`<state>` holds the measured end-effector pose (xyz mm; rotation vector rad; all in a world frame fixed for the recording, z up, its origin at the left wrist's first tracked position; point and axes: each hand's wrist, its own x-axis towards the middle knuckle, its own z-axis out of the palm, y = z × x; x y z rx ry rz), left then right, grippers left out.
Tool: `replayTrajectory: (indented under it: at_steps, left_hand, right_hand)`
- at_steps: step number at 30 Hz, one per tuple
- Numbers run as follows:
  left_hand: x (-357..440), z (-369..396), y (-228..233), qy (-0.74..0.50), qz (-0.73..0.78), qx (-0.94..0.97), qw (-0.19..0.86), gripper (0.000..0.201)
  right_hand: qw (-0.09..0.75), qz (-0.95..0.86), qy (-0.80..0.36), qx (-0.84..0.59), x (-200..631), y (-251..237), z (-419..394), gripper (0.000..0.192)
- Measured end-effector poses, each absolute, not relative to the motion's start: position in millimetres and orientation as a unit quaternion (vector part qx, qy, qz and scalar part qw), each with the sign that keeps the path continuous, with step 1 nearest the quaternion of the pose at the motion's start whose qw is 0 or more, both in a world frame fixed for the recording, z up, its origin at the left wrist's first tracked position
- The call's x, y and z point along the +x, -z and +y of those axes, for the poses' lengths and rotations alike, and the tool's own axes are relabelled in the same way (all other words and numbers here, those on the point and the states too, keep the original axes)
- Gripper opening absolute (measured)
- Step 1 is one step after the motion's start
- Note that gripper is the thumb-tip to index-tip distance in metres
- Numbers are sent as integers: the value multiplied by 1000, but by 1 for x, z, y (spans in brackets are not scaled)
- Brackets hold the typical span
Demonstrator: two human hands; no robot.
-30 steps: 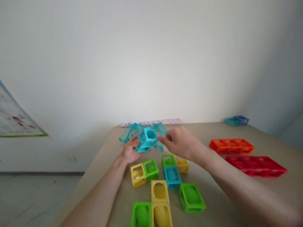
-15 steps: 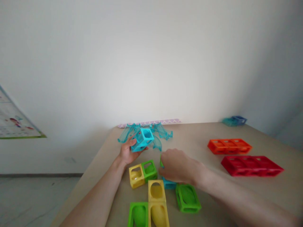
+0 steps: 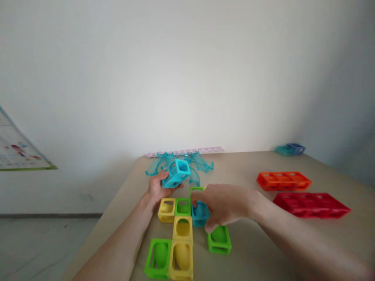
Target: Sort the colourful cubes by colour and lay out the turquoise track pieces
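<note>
While the cyan cube (image 3: pixel 176 173) is kept lifted off the surface (image 3: pixel 263 242) in the left hand (image 3: pixel 157 188), it is tilted so that one open face is turned up and toward the camera. The fingers are curled around its lower left side, so the hand is partly closed in a grasp rather than clenched. It is held just in front of a heap of clear teal curved pieces (image 3: pixel 193 163) at the far edge, apparently to keep it free of the pieces laid flat below.

The right hand (image 3: pixel 225 205) is lowered over a blue block (image 3: pixel 200 212), with the fingers bent down around it. The block is touched and seemingly pinched, though a firm grip cannot be confirmed because the knuckles cover much of it. The blue block is set edge to edge with a small green block (image 3: pixel 183 206), which in turn is butted against a small yellow block (image 3: pixel 166 204); a flat, joined layout is suggested. A further yellow block (image 3: pixel 183 227) is placed just nearer, and a green block (image 3: pixel 219 239) lies below the right hand's thumb.

Well apart to the right, an orange tray-like piece (image 3: pixel 283 180) and a red one (image 3: pixel 311 204) are laid side by side.
</note>
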<state>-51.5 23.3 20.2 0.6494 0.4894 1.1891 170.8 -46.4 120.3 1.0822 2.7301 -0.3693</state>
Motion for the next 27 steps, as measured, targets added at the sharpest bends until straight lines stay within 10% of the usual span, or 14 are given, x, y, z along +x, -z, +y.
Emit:
replayTrajectory:
  at_steps: [8,14,27]
  left_hand:
    - [-48,19,-26,-556,231,293,742,29]
    - [-50,21,-25,-553,217,304,745,33]
    - [-49,20,-26,-554,222,296,745,36]
  right_hand:
    - [63,914,52,397,157,-113,-69,34]
    - [69,917,70,387,156,-106,-92,82]
    - [97,868,64,482,153,-114,-87,99]
